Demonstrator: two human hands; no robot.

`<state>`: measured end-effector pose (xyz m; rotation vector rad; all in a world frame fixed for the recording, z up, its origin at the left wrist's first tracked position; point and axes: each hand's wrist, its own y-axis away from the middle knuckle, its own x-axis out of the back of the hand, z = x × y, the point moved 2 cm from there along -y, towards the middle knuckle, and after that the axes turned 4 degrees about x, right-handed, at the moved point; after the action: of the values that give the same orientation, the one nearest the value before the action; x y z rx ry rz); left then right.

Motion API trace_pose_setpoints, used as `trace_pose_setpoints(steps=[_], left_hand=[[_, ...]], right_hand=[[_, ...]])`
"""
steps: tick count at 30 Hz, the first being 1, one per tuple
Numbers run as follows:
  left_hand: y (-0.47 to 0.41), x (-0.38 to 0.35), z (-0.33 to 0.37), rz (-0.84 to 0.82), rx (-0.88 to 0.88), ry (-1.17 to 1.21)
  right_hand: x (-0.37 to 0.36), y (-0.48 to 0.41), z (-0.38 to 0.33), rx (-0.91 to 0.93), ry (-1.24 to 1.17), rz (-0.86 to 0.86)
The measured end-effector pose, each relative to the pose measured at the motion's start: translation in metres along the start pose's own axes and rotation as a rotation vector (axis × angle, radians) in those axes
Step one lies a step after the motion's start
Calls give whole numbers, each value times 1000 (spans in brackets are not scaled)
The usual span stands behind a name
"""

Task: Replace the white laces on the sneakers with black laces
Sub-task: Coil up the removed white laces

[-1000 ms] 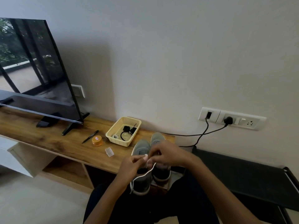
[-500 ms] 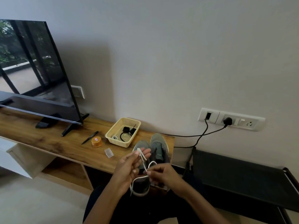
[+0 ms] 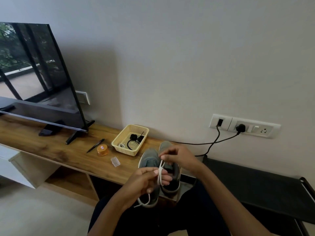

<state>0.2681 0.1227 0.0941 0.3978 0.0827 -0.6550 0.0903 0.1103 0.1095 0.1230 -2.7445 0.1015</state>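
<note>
Filling the left side, a large flat television (image 3: pixel 34 79) stands on a long wooden console (image 3: pixel 51 150) against a pale wall. To the right of the console sits a low black bench (image 3: pixel 247 188). Above it a white switch panel (image 3: pixel 245 126) is fixed to the wall, with two dark cables plugged in and trailing down.

At the right end of the console, nearest the person, a pair of grey sneakers (image 3: pixel 150 160) stands side by side, toes toward the wall. Just behind them to the left is a cream plastic basket (image 3: pixel 126 150), and inside it the black laces (image 3: pixel 134 138) lie coiled.

Both hands are raised over the sneakers. The left hand (image 3: pixel 143 183) has its fingers curled and pinches a white lace (image 3: pixel 160 176) partway along. The right hand (image 3: pixel 177 156), slightly higher and nearer the wall, pinches the same lace at its upper end. The lace runs between the two hands, and its lower end dangles in a loop below the left hand, in front of the left sneaker's heel.

Further left on the console lie a small orange tin (image 3: pixel 102 150), a dark pen (image 3: pixel 95 145) just beside it, and a little clear plastic case (image 3: pixel 115 161) near the sneakers.
</note>
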Motion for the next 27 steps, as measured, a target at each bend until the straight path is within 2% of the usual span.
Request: trace_pose_setpoints(steps=[3, 5, 8, 11, 14, 17, 20, 24, 27], left_hand=[[-3, 1, 1, 85, -63, 111], [-7, 3, -4, 150, -93, 181], [-12, 8, -12, 304, -107, 182], [-15, 16, -19, 386, -85, 17], [-11, 16, -16, 333, -55, -249], [-5, 9, -11, 123, 13, -338], [0, 5, -5, -73, 20, -193], [1, 2, 5, -53, -13, 190], [-7, 7, 3, 55, -58, 387]], right_hand=[[-29, 20, 31, -190, -350, 10], [-52, 36, 41, -260, -447, -41], [-65, 52, 37, -254, -268, -124], [-48, 47, 19, -162, 31, -247], [-25, 31, -6, -34, 297, -289], [-5, 12, -26, 63, 401, -167], [8, -2, -21, 89, 267, -43], [-8, 10, 14, -87, -265, 50], [-38, 34, 39, -211, -396, 5]])
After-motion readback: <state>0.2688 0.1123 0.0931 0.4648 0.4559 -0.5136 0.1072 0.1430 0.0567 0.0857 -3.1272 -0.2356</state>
